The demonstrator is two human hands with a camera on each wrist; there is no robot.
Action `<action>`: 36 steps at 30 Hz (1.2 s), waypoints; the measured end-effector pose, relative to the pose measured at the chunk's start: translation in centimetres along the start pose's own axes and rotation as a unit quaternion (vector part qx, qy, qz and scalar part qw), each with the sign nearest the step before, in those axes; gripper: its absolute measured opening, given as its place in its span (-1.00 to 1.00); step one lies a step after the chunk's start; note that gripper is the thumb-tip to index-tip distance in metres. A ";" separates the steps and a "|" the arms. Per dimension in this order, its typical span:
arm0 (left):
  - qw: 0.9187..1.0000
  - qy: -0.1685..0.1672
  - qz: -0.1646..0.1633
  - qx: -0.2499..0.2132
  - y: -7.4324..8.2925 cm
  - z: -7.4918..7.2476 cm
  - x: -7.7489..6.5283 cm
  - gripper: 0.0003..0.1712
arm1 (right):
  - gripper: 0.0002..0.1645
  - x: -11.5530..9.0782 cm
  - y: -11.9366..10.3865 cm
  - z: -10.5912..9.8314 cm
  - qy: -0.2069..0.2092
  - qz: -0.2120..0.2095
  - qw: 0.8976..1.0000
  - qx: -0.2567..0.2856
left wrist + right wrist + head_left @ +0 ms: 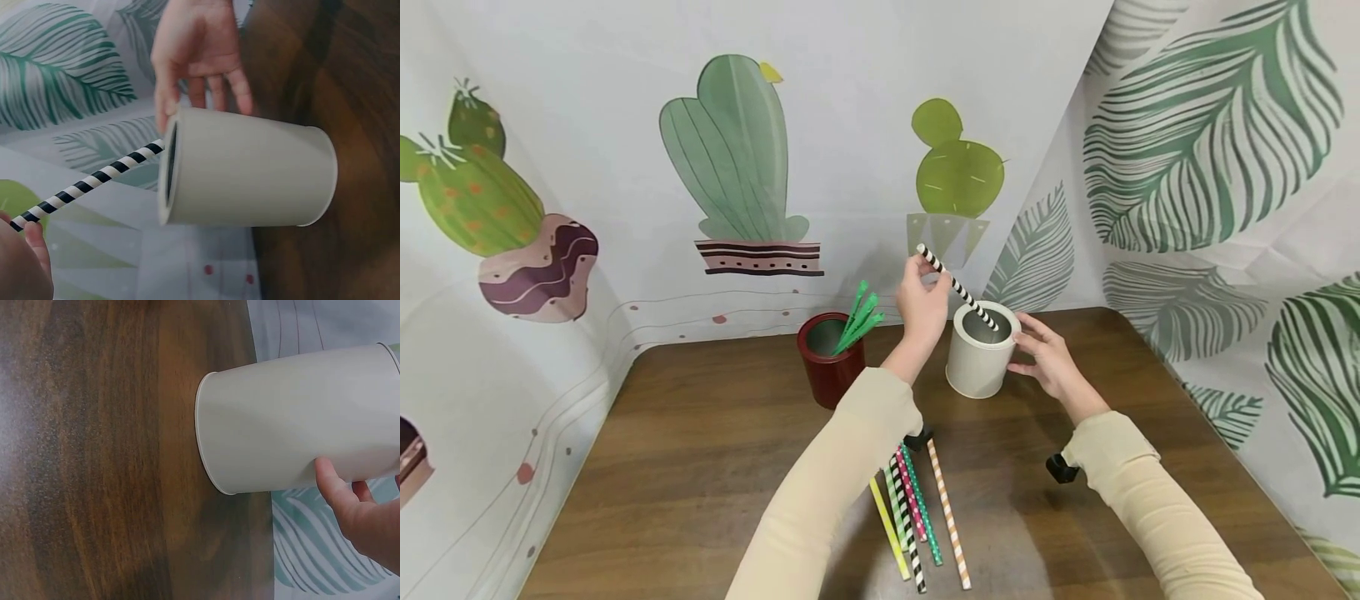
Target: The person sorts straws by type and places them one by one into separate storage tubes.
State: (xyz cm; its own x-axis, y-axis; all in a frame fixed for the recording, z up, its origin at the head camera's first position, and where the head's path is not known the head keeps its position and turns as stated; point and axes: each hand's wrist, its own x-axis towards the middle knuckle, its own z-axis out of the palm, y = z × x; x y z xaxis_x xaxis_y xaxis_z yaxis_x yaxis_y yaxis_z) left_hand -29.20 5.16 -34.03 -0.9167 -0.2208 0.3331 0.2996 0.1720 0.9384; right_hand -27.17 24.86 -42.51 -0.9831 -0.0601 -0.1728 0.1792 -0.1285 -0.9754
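A black-and-white striped paper straw is pinched near its upper end by my left hand. It slants down to the right, its lower end inside the mouth of a cream-white metal canister. My right hand holds the canister's right side near the rim, thumb in front and fingers spread behind. In the left wrist view the straw passes over the rim, which hides its lower end. The canister stands upright on the table, its base showing in the right wrist view.
A dark red canister with several green straws stands to the left. Several patterned straws lie on the wooden table near the left forearm. A curtain printed with cacti and leaves hangs behind the table.
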 end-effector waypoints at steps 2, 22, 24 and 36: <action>1.000 0.001 0.002 0.011 -0.5 0.5 -0.2 -0.73 | -0.36 0.1 0.1 0.0 0.001 0.000 1.000 0.002; 0.996 0.000 -0.052 0.072 -4.5 2.3 -2.0 -0.78 | -0.35 0.0 0.1 -0.1 -0.003 -0.005 1.000 -0.007; 0.996 0.001 -0.056 0.070 -4.6 2.4 -2.1 -0.79 | -0.35 0.0 0.1 -0.1 -0.003 -0.004 1.000 -0.009; 0.991 -0.032 -0.086 0.098 -5.5 2.6 -2.6 -0.77 | -0.34 0.1 0.2 -0.1 0.006 -0.002 1.000 -0.012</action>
State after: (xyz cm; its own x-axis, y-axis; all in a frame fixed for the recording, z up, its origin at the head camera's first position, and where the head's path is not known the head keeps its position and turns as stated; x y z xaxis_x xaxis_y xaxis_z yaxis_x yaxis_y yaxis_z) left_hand -29.18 7.26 -40.33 -0.9664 -0.2034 0.1573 0.0860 0.3212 0.9431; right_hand -27.21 24.91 -42.68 -0.9843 -0.0470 -0.1700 0.1741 -0.1043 -0.9792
